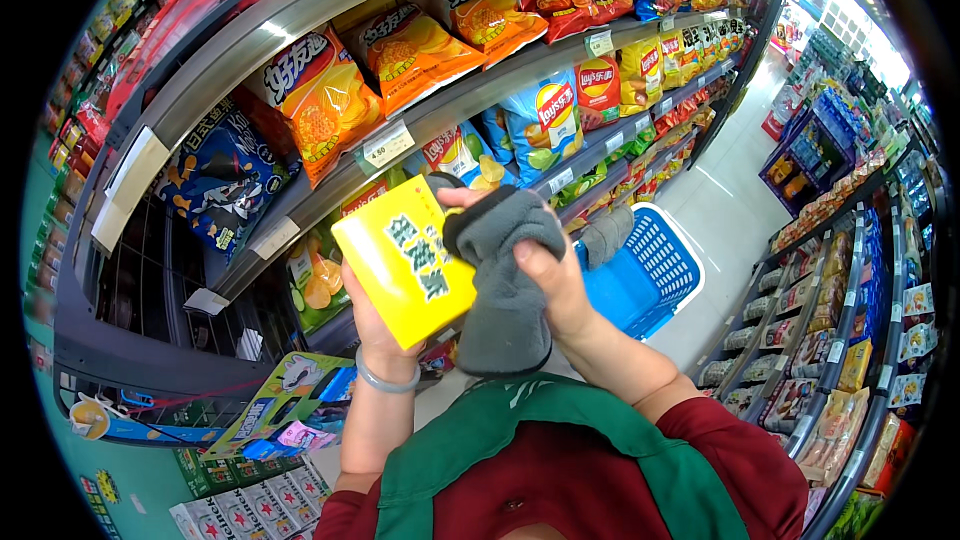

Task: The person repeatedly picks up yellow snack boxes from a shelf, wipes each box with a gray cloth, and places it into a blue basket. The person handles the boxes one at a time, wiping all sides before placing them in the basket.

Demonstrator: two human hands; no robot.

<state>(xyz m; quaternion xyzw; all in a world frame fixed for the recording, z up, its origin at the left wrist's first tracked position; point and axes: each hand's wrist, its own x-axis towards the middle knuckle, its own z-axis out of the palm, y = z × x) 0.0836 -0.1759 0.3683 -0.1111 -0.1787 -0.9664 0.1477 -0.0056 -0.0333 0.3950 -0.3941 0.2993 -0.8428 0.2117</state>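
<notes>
A yellow cardboard box [401, 262] bearing dark writing is held up in my left hand [371, 307], which grips it from below and behind; a pale bangle is on that wrist. My right hand [551, 277] grips a bunched grey fabric glove or cloth [506, 292] with a black edge, its thumb across the fabric. The grey fabric overlaps the right side of the box. Fingers of the right hand show above the fabric, near the box's top right corner. Beyond the hands, a blue plastic shopping basket [652, 262] has grey fabric [608, 235] over its near left rim.
Shelves with orange crisp bags [319, 101], a light blue Lay's bag [544, 124] and a dark blue snack bag [225, 184] rise ahead. A shelf rail [300, 217] crosses at left. Packaged foods fill the rack [799, 300] at right. Heineken cartons [259, 506] stand low at left.
</notes>
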